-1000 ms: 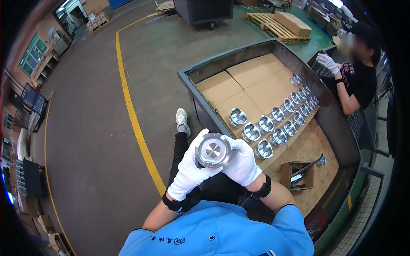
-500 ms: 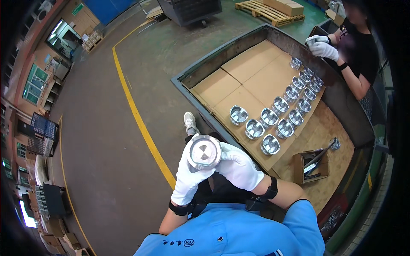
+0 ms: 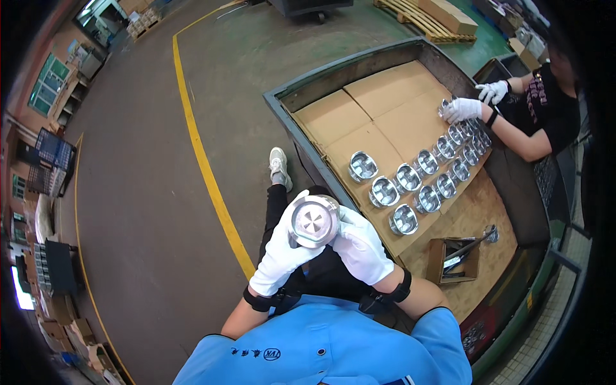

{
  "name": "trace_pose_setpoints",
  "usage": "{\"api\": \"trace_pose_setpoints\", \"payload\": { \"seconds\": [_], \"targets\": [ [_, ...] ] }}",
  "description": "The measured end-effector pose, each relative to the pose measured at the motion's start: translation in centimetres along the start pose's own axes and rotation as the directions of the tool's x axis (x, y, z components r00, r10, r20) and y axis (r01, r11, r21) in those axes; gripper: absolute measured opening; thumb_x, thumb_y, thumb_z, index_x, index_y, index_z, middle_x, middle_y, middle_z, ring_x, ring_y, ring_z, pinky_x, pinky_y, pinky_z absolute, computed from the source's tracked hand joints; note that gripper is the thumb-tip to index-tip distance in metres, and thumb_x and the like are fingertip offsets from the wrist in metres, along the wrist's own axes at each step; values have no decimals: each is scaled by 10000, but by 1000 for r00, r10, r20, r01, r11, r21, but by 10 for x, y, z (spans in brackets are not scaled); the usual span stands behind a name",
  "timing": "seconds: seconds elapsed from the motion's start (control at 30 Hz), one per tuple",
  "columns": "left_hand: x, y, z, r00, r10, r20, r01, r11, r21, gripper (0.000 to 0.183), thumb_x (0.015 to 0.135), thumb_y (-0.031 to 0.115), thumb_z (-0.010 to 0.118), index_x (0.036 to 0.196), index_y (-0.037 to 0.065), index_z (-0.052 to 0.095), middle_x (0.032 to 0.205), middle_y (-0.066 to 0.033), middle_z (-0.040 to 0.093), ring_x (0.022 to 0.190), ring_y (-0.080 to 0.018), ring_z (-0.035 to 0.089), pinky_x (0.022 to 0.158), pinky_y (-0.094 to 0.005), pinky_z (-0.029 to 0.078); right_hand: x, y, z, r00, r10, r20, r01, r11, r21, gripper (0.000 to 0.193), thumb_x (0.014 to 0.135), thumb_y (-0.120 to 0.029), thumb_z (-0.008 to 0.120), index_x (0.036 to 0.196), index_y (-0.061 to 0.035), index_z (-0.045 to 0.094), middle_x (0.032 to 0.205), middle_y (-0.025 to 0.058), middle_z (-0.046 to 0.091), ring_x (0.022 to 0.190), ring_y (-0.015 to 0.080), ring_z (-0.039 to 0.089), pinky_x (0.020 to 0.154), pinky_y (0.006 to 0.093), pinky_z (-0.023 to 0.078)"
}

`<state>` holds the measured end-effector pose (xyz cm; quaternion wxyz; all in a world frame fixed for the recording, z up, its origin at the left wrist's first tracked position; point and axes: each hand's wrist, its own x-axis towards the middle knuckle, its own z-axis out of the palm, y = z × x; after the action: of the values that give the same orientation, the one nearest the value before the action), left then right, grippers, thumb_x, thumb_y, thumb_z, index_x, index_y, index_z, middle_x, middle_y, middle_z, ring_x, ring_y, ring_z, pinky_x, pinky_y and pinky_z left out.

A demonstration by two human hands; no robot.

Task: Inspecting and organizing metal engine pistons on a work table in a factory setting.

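A silver metal piston [image 3: 313, 221] is held up in front of my body, its round crown facing up at me. White-gloved, my left hand [image 3: 277, 255] closes around its left and near side. From the right, my right hand [image 3: 361, 246], also gloved, wraps the other side, its fingertips partly hidden. Several more pistons [image 3: 403, 220] stand in rows on cardboard sheets [image 3: 378, 96] inside a grey metal bin [image 3: 346, 66] to my right, hollow ends up.
A person's gloved hand [image 3: 461, 110] is at the pistons by the bin's far right side. A small cardboard box [image 3: 436, 262] with tools sits in the bin's near part. A yellow line [image 3: 206, 160] runs along the floor; a wooden pallet [image 3: 417, 22] lies beyond the bin.
The other person has reached into the bin, one hand now at the far pistons. My hands keep hold of the piston, whose crown has turned slightly. The whole view has shifted a little.
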<state>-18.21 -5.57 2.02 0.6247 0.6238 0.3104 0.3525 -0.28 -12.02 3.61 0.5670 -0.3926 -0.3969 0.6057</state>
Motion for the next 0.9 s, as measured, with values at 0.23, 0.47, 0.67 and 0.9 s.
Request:
{"api": "trace_pose_setpoints", "payload": {
  "seconds": [0.23,0.47,0.67,0.9],
  "targets": [
    [4,2,0,996,-77,49,85,976,-200,816,906,202,766,1564,8,324,1514,-124,481,1408,-207,453,1178,-362,354,0,-8,1,998,8,-55,-1,992,124,344,1016,-55,486,1327,60,578,1218,116,642,1125,200,611,971,301,479],
    [5,25,3,852,-422,309,495,462,-736,869,1018,706,296,1425,-36,494,1276,-177,661,1061,-302,693,839,-451,592,8,-28,10,906,-334,260,420,631,-652,398,786,29,580,1178,-5,644,1145,200,667,968,347,657,850,420,512],
    [0,20,4,881,-358,310,393,184,-901,682,1044,572,348,1298,-21,569,1048,-232,697,806,-369,710,626,-436,615,10,-32,31,889,-458,-14,386,765,-516,356,788,92,565,1110,17,695,950,181,723,745,350,685,713,402,557],
    [-5,26,2,873,-451,184,255,101,-962,587,1056,496,370,1342,28,578,1060,-197,684,835,-337,687,707,-422,578,10,-17,25,812,-561,159,491,511,-706,425,860,-157,727,1251,-10,653,1075,145,701,897,317,672,822,396,519]
  ]
}}
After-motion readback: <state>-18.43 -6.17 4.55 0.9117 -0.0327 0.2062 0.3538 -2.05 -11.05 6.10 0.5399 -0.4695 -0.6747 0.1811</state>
